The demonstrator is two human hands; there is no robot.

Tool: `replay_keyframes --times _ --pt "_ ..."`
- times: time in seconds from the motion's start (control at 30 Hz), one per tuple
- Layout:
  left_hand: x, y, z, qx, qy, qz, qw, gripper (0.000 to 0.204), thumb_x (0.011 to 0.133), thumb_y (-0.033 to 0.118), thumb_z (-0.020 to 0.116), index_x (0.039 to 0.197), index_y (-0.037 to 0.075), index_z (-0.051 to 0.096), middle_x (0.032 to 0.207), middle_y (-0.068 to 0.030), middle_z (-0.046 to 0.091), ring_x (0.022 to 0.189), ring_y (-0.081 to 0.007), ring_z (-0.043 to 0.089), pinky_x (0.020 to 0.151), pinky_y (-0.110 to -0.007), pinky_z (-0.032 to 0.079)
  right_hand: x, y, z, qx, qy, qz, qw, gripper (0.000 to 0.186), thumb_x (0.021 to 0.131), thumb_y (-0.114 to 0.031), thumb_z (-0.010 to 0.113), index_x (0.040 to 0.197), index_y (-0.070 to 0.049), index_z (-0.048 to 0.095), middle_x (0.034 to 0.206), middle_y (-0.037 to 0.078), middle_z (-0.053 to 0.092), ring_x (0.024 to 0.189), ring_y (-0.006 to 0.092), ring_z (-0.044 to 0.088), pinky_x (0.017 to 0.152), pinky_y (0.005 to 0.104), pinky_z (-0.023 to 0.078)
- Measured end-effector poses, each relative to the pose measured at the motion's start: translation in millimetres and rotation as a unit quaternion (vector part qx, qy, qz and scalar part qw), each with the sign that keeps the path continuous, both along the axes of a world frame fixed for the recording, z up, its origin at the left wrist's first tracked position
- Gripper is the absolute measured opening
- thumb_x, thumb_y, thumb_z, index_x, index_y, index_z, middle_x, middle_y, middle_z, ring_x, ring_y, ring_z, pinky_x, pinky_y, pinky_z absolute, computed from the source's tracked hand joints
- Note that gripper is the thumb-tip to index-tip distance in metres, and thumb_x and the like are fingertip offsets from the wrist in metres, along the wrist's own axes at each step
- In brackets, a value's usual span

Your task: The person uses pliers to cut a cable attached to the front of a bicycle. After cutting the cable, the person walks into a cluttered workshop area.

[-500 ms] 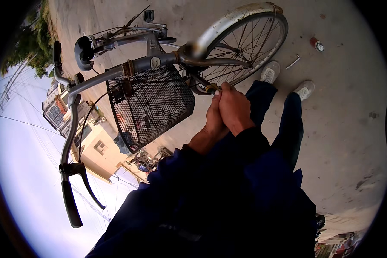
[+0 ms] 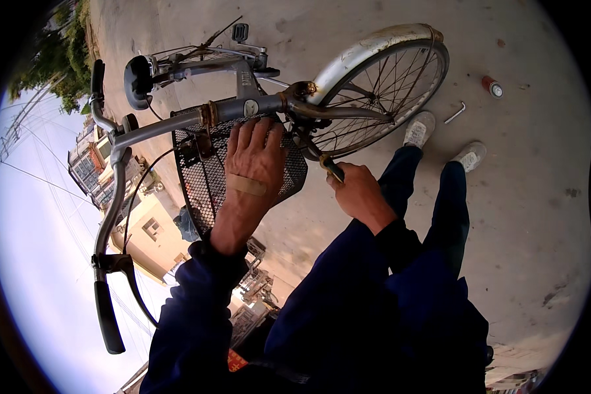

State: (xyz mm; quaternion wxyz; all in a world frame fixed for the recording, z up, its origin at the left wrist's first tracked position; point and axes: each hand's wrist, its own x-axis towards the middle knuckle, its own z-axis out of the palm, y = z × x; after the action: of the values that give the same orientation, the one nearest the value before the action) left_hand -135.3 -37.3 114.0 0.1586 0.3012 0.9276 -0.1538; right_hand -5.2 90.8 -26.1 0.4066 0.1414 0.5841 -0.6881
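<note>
My left hand point(image 2: 253, 164), with a plaster across its back, has its fingers curled on the black mesh basket point(image 2: 197, 180) just below the grey tube point(image 2: 233, 110). My right hand point(image 2: 356, 187) is closed around a tool with a dark and yellowish handle point(image 2: 333, 169), which reaches toward the dark parts under the front fork. The white, rusty mudguard point(image 2: 368, 49) and spoked wheel point(image 2: 407, 79) are just beyond. The tool's far end is hard to make out.
A red spray can point(image 2: 491, 85) and a bent metal bar point(image 2: 454, 111) lie on the concrete right of my shoes point(image 2: 469, 157). The handlebar point(image 2: 117, 203) and saddle point(image 2: 138, 82) are at the left, with buildings point(image 2: 148, 230), wires and trees behind.
My left hand has left my right hand and moved left onto the basket. My right hand has shifted slightly down, still holding the tool, and more of its handle shows.
</note>
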Motion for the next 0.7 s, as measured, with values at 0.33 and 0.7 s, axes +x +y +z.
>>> replay_keyframes --times 0.33,0.7 --pt "-11 -16 -30 -0.060 -0.083 0.073 0.992 0.009 0.092 0.008 0.066 0.101 0.007 0.069 0.097 -0.0110 0.068 0.099 -0.0331 0.062 0.089 -0.048 0.045 22 -45 -11 -0.112 -0.058 -0.056 0.990 0.021 0.097 -0.011 0.067 0.115 -0.001 0.071 0.079 0.012 0.067 0.074 0.0242 0.059 0.072 0.0366 0.047" --pt "-11 -17 -37 -0.039 -0.085 0.076 0.993 0.009 0.089 0.002 0.066 0.098 0.003 0.069 0.098 -0.0138 0.069 0.100 -0.0351 0.063 0.091 -0.049 0.044 11 -24 -18 -0.078 -0.033 -0.006 0.996 0.032 0.095 -0.013 0.066 0.126 -0.014 0.069 0.095 0.021 0.071 0.088 0.0394 0.067 0.077 0.0504 0.050"
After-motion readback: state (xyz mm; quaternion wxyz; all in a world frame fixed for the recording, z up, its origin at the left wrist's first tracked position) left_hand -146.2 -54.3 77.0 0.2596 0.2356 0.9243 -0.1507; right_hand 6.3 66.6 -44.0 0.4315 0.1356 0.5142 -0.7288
